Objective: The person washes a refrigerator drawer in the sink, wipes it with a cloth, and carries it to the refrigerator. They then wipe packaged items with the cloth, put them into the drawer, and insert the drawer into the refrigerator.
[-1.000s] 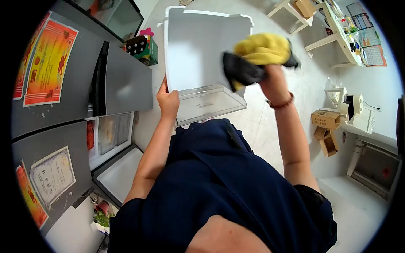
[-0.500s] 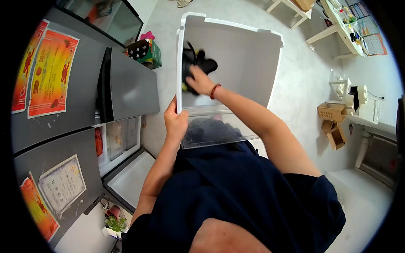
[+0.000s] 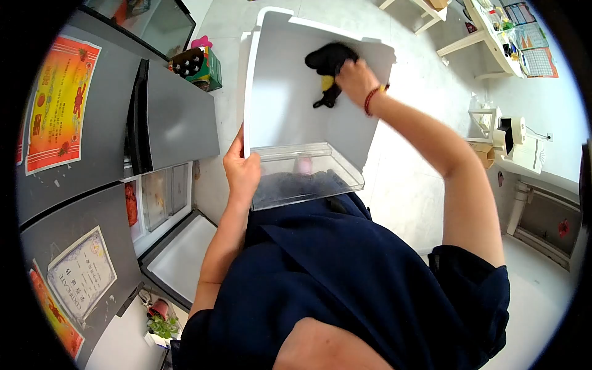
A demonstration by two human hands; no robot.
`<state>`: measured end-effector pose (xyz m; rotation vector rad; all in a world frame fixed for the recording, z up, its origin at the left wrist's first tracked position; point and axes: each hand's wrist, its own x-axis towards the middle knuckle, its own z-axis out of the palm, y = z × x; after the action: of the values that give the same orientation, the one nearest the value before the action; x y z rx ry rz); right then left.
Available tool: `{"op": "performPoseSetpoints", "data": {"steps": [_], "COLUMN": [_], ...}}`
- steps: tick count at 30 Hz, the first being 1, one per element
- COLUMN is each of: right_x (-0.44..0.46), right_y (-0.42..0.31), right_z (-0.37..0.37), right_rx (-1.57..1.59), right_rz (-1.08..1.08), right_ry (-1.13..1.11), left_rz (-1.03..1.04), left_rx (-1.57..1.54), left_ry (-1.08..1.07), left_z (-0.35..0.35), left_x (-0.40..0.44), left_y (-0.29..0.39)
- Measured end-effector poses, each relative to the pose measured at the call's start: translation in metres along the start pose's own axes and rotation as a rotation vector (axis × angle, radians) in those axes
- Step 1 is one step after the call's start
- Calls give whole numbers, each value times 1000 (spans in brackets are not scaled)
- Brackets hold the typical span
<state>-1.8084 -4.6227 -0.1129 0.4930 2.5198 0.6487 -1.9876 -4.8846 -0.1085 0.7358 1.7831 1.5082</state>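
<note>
A deep white freezer drawer (image 3: pixel 290 117) with a clear plastic front panel (image 3: pixel 308 179) is held tilted before my body, its inside facing me. My left hand (image 3: pixel 242 171) grips the drawer's left edge near the clear panel, thumb on the near side and fingers behind. Inside the drawer, my right hand (image 3: pixel 359 83) is closed on a black glove-like cloth (image 3: pixel 332 58) with a yellow patch. The cloth lies against the inner wall toward the far right side. My right fingertips are partly hidden and slightly blurred.
On the left stands a grey fridge (image 3: pixel 80 216) with a freezer door (image 3: pixel 182 259) open low down. A green box of bottles (image 3: pixel 206 71) sits on the floor beyond it. A white table (image 3: pixel 487 37) and a cardboard box (image 3: pixel 484 154) are at the right.
My right hand has moved from the drawer's left wall across to its far right side, and the black cloth has moved with it. My left hand keeps its hold on the edge.
</note>
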Motion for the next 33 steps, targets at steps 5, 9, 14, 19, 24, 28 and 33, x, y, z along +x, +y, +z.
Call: {"op": "performPoseSetpoints", "data": {"steps": [5,9,14,19,24,28,33], "right_x": [-14,-10,7,28,62,90,109], "right_y": [-130,-183,-190,-233,-285,-328,-352], "right_z": [27,24,13,55,124,186,213], "right_rx": [663,1403,2347,2629,2280,2366,2495], "right_rz": [-310,-242,-43,392,478,527,580], "right_ry": [-357,-118,-314,-433,-201,-311,-470], "left_rz": [-222,-404,-521,-568,-681,-725,-745], "left_rx": [9,-41,51,20,39,-21,-95], "left_ry": [97,255,343,382,379,373,373], "left_z": [-16,-53,-100,-105,-92,-73,-70], "left_x": [1,-8,-14,-6,13,35,50], "left_y": [-23,-70,-131,-183,-285,-368,-435]}}
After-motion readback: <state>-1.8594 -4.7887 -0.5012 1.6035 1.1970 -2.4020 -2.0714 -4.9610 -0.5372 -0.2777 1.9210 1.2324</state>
